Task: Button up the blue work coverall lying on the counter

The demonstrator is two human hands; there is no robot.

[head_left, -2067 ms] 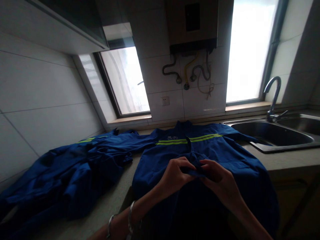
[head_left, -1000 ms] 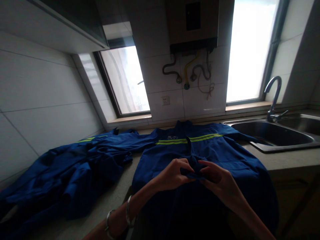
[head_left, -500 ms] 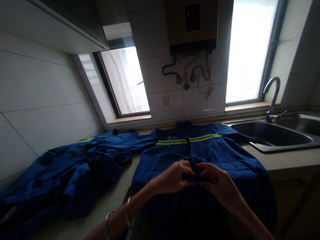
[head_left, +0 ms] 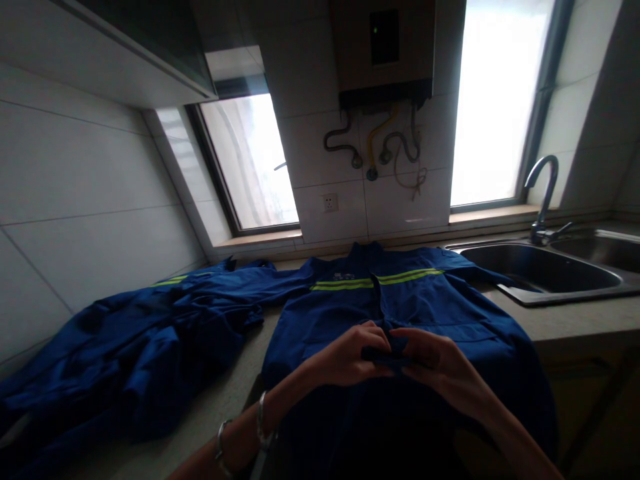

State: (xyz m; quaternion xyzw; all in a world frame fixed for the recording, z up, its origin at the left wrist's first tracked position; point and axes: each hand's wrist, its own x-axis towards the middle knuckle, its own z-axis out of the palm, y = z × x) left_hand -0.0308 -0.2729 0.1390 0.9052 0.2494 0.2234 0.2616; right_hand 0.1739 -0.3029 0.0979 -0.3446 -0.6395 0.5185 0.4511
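A blue work jacket (head_left: 340,310) with two yellow-green stripes across its chest lies spread on the counter, collar toward the wall. Its lower part hangs over the counter's front edge. My left hand (head_left: 357,353), with two silver bangles on the wrist, pinches the jacket's front edge near the middle. Facing it, my right hand (head_left: 435,360) grips the same bunched cloth, thumb and fingers closed. The two hands almost meet. Whatever fastening lies between the fingertips is too dark to make out.
A second blue garment (head_left: 165,340) lies crumpled on the left of the counter (head_left: 560,320). At right are a steel sink (head_left: 545,267) and a faucet (head_left: 545,200); the jacket's sleeve reaches the sink rim. A water heater (head_left: 385,53) hangs on the wall, and a cabinet (head_left: 125,53) overhangs the left.
My right hand has turned slightly and its fingers sit a little differently on the cloth. The left forearm has shifted slightly right. Both hands keep hold of the jacket.
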